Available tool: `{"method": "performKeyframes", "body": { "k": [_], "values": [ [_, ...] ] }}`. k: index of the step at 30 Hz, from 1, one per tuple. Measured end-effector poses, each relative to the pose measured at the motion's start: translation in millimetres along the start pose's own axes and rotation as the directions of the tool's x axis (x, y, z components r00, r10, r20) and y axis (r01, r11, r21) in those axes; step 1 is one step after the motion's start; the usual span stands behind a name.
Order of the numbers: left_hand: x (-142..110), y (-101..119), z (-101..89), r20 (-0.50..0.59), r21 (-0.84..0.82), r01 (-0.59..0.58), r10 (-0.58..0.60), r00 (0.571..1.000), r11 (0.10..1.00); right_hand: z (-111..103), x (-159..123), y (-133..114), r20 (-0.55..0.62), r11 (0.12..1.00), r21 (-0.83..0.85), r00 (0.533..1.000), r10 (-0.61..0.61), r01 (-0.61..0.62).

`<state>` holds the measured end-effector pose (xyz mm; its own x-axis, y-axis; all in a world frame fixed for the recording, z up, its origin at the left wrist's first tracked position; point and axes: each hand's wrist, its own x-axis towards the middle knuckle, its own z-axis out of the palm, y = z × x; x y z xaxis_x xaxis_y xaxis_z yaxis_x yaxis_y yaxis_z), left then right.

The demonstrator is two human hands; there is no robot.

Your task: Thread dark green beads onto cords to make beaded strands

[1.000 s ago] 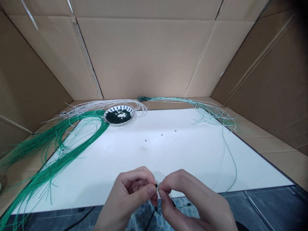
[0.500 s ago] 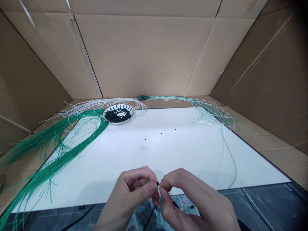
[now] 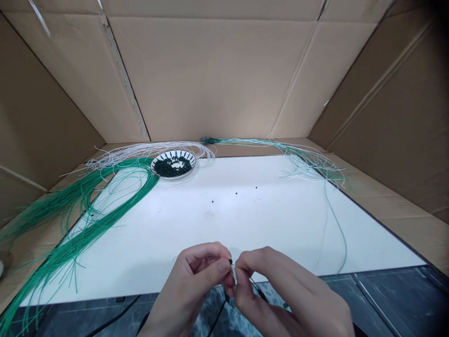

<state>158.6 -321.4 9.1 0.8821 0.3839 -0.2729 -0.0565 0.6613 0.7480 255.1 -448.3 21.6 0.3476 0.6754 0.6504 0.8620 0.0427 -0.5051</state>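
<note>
My left hand [image 3: 196,285] and my right hand [image 3: 280,290] meet at the near edge of a white board [image 3: 245,220], fingertips almost touching. The left thumb and forefinger pinch a tiny dark bead [image 3: 230,261]. The right fingers pinch a thin green cord [image 3: 256,286] whose tip points at the bead; the cord carries more dark beads below my right hand. A single green cord [image 3: 338,229] curves down the right side of the board.
A small patterned dish [image 3: 173,164] of dark beads sits at the back left. Green cords [image 3: 80,220] fan over the left side, white cords [image 3: 140,152] and pale green cords [image 3: 298,157] lie along the back. Loose beads [image 3: 237,193] dot the board. Cardboard walls surround everything.
Both hands stay pinched together; they have shifted slightly up and the right hand's cord now shows more beaded length below the fingers.
</note>
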Motion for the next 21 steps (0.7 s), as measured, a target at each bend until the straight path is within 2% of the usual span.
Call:
{"method": "performKeyframes", "body": {
  "k": [4,8,12,15,18,21],
  "values": [
    [-2.2,1.4,4.0,-0.034,-0.012,-0.001,0.001,0.999,1.0,-0.9,0.2,0.8,0.018,1.0,0.009,1.0,-0.005,0.005],
    [-1.6,0.6,3.4,-0.035,-0.066,0.009,-0.011,0.999,0.998,1.0,-0.8,-0.2,-0.021,0.996,0.065,0.997,0.068,-0.067],
    [0.1,-0.7,1.6,-0.006,-0.242,0.077,-0.081,0.997,0.967,4.8,-2.0,0.7,-0.028,0.979,0.157,0.991,0.133,-0.127],
    [-1.1,-0.8,1.8,-0.001,-0.385,0.134,-0.145,0.989,0.913,8.1,-2.1,2.0,-0.024,0.973,0.193,0.991,0.135,-0.127],
    [-3.7,-0.6,4.2,-0.022,-0.445,0.121,-0.145,0.989,0.887,11.4,-1.4,1.2,-0.029,0.969,0.215,0.991,0.134,-0.125],
    [-5.7,-1.4,6.6,0.007,-0.463,0.116,-0.127,0.992,0.879,14.2,-0.5,-0.8,-0.031,0.962,0.236,0.989,0.147,-0.136]
  ]
}}
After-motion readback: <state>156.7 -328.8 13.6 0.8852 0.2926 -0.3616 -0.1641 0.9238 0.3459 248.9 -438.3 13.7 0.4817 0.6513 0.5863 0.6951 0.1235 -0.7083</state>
